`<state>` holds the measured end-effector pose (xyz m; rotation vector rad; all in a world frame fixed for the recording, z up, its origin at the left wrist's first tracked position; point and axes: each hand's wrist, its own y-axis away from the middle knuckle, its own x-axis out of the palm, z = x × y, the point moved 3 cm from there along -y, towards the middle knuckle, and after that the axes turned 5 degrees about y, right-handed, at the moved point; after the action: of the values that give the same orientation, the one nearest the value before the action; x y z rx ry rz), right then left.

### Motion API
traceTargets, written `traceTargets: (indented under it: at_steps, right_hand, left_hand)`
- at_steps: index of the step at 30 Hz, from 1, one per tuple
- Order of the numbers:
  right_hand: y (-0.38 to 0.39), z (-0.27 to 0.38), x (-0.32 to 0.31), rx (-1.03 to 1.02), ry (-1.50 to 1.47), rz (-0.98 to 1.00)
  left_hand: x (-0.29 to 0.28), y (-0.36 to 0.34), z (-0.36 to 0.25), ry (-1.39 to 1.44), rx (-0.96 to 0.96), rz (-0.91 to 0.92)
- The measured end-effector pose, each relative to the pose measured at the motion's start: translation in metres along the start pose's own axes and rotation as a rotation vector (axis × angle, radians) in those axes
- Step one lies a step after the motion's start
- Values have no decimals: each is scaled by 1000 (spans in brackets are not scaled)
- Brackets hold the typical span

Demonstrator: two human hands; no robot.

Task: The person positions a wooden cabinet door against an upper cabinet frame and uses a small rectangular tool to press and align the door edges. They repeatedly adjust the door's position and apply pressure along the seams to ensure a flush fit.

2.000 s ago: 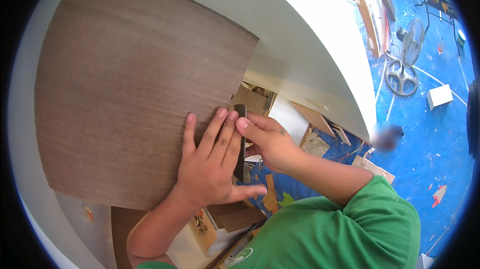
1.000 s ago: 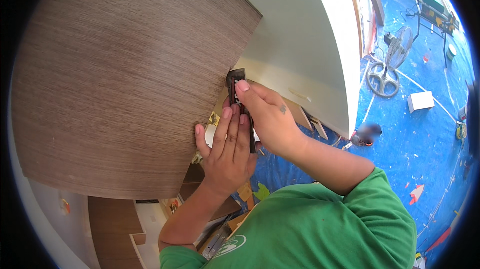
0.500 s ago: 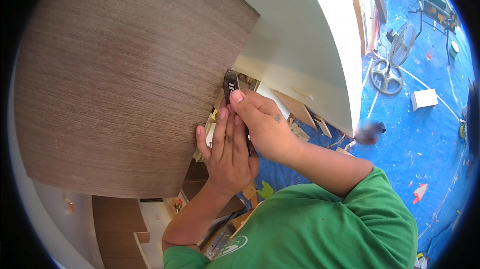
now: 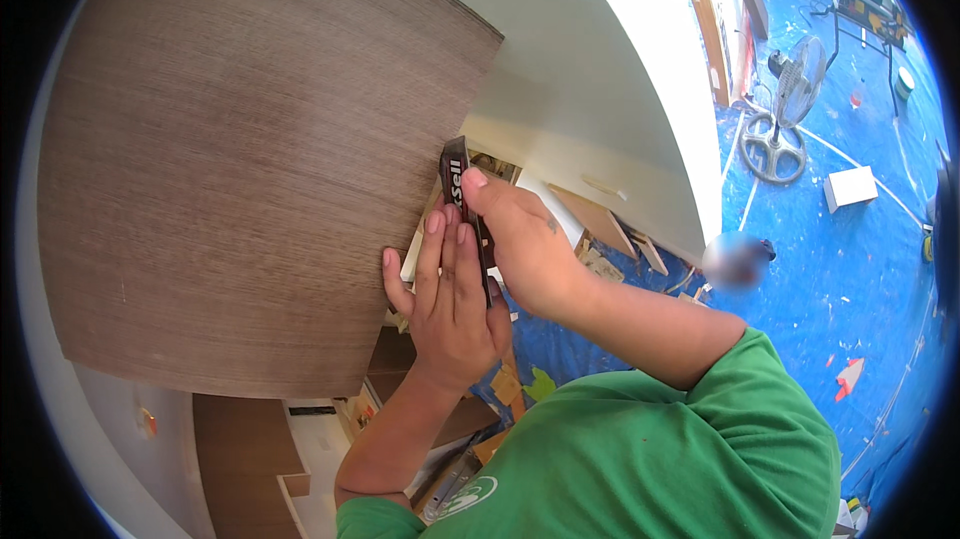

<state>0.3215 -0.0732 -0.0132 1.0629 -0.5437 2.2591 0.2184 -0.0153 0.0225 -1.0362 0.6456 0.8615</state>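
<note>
A large brown wood-grain panel fills the left side of the view. Beside its right edge, a long, dark, narrow tool with white lettering stands nearly upright; its exact kind is unclear. My right hand grips this tool, thumb pressed along its face and the other fingers mostly hidden. Below and to the left, my left hand has its fingers stretched out, lying against the tool and the panel's edge. The little finger is spread apart, touching the panel. The tool's lower end passes by my left thumb.
A pale wall or cabinet side rises right of the panel. Blue sheeting covers the floor, with a standing fan, a white box and a folding stand on it. Wood offcuts lie below the hands.
More of the dark tool's lettered face and its lower length now show between my hands. My right hand has turned slightly around it. The whole view has shifted a little.
</note>
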Motion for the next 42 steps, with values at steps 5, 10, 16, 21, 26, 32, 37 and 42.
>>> traceTargets:
  at_steps: [5, 10, 16, 21, 26, 32, 37, 42]
  right_hand:
    - [-6, -6, 3, -139, 11, 29]
    - [-5, -6, 5, -130, 24, 42]
    - [-12, -17, 4, -80, -81, 86]
    - [-13, -14, 7, 48, -234, 94]
    - [-23, -19, 6, -34, -241, 164]
    - [-40, -41, 5, -169, -322, 234]
    - [-49, -41, -8, -227, -191, 263]
    - [-52, -43, -5, -269, -141, 258]
  left_hand:
    - [0, -7, 4, -52, -9, -9]
    - [-1, -10, 4, -100, -33, 9]
    - [1, -8, 5, -114, -66, 32]
    - [-12, -14, 5, -192, -117, 72]
    - [-33, -30, 1, -252, -114, 223]
    - [-29, -25, 17, -378, 7, 203]
    - [-21, -30, 16, -423, 40, 175]
    - [-23, -29, 18, -411, 22, 150]
